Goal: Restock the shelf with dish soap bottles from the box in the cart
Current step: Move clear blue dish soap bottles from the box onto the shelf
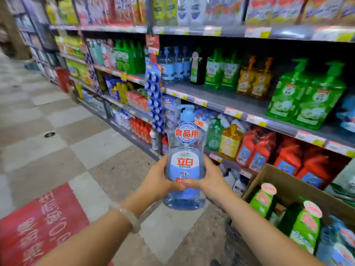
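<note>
I hold a clear blue dish soap bottle [185, 160] upright in front of me, pump top up, with a red and white label. My left hand [156, 181] grips its left side and my right hand [210, 179] grips its right side, fingers meeting across the front. The cardboard box [284, 181] sits at the lower right, holding green bottles [305, 229] and blue bottles [338, 246]. The grey shelf [226, 100] ahead carries similar blue bottles [172, 64] at its left end, then green and orange ones, with a bare strip along its front.
Shelving runs along the right side from near to far, packed with cleaning products. Blue hanging packs [154, 96] dangle from an upright post. The tiled aisle floor [80, 135] stretches to the left, with a red floor sticker [38, 227] at the lower left.
</note>
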`<act>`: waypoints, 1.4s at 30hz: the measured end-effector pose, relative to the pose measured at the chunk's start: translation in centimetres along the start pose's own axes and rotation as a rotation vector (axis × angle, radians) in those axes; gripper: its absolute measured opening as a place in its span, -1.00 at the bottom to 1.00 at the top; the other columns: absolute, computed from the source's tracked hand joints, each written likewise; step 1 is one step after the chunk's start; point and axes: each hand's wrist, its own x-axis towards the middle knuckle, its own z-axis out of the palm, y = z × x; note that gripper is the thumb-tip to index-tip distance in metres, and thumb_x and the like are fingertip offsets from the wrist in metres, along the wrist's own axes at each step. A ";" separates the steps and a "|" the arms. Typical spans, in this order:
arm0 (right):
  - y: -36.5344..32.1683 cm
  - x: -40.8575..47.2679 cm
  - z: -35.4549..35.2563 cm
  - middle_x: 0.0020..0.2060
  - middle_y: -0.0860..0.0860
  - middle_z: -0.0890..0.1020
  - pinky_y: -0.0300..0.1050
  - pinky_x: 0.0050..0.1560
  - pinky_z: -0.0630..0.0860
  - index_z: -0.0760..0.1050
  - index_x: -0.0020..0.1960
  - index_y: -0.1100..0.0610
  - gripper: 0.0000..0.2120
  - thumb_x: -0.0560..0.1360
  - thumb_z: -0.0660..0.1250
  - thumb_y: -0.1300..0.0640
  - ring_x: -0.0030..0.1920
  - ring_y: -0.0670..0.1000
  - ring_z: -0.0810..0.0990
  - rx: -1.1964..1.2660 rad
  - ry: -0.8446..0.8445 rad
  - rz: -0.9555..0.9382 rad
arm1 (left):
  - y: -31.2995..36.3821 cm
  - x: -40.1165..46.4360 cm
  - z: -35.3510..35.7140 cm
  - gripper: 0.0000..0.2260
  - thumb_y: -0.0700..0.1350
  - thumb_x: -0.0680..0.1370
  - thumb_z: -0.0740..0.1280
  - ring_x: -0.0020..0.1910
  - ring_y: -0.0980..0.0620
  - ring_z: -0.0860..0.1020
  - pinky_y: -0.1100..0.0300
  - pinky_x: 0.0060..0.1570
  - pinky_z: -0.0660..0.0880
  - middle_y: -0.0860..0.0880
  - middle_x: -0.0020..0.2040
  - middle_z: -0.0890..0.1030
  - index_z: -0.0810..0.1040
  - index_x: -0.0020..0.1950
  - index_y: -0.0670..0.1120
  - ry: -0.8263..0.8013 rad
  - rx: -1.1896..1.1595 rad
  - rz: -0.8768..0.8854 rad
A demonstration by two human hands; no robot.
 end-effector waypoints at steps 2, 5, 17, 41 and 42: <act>-1.1 2.2 4.1 0.04 -0.13 0.58 -0.29 0.01 0.56 0.37 0.24 -0.02 -0.30 0.23 0.54 0.38 0.04 -0.17 0.59 -0.001 -0.028 -0.019 | -0.3 0.4 -4.6 -0.32 -0.46 0.19 0.53 0.01 0.03 0.62 0.18 -0.04 0.59 -0.02 0.05 0.64 0.46 0.23 -0.06 0.040 0.004 -0.004; -2.4 5.6 9.2 0.15 0.00 0.58 -0.07 0.19 0.53 0.35 0.33 0.11 -0.25 0.22 0.55 0.38 0.17 0.00 0.55 -0.010 -0.052 -0.049 | -0.8 1.4 -10.6 -0.30 -0.47 0.18 0.53 -0.04 0.10 0.61 0.30 -0.12 0.58 0.04 0.01 0.64 0.44 0.24 -0.06 0.083 0.010 0.007; -3.9 25.3 21.5 0.01 -0.13 0.64 -0.25 -0.04 0.60 0.43 0.17 -0.04 -0.31 0.19 0.52 0.45 -0.02 -0.21 0.63 0.043 -0.208 -0.129 | -3.9 14.0 -27.0 -0.35 -0.51 0.20 0.49 -0.05 0.08 0.64 0.19 -0.10 0.61 -0.01 -0.01 0.66 0.46 0.20 -0.11 0.238 0.000 0.024; -5.5 71.6 45.9 0.00 -0.18 0.57 -0.37 -0.05 0.54 0.36 0.18 -0.07 -0.35 0.26 0.52 0.39 0.05 -0.12 0.57 0.036 -0.147 -0.078 | -10.8 53.2 -64.1 -0.29 -0.47 0.21 0.51 0.00 0.09 0.63 0.11 -0.08 0.62 0.04 0.03 0.66 0.44 0.26 0.00 0.157 0.048 0.022; -5.5 73.2 46.1 0.03 -0.16 0.57 -0.33 -0.02 0.54 0.35 0.21 -0.04 -0.34 0.26 0.53 0.37 0.08 -0.09 0.57 0.029 -0.110 -0.066 | -10.8 55.2 -64.8 -0.29 -0.47 0.21 0.51 -0.04 0.17 0.63 0.18 -0.12 0.61 0.09 0.01 0.66 0.44 0.24 0.02 0.129 0.056 0.034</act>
